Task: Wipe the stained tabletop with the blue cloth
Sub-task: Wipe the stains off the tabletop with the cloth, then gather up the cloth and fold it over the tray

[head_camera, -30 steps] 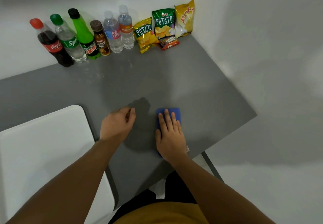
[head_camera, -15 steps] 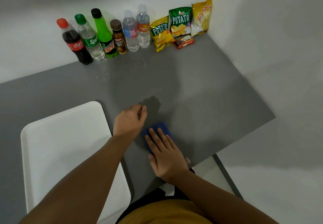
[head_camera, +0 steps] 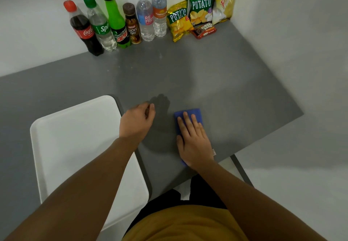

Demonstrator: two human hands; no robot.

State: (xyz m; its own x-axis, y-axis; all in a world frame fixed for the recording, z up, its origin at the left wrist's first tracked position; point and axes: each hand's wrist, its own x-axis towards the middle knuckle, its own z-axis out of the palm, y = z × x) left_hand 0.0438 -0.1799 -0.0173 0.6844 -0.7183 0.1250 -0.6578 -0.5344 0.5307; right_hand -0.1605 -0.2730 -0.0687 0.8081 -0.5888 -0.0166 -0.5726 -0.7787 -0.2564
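Note:
The blue cloth (head_camera: 195, 114) lies flat on the grey tabletop (head_camera: 216, 82) near its front edge. My right hand (head_camera: 194, 141) presses flat on the cloth with fingers spread, covering most of it; only the far end and a sliver by the wrist show. My left hand (head_camera: 137, 121) rests on the tabletop to the left of the cloth, fingers curled loosely, holding nothing. Faint pale specks mark the tabletop toward the bottles.
Several drink bottles (head_camera: 113, 22) stand in a row along the back wall. Snack bags (head_camera: 200, 8) and a small red box (head_camera: 204, 31) sit in the back right corner. A white tray (head_camera: 81, 146) lies at the front left. The table's right edge (head_camera: 278, 128) is close.
My right hand slid the cloth left toward my left hand, then back to the right. The left hand stayed in place on the table.

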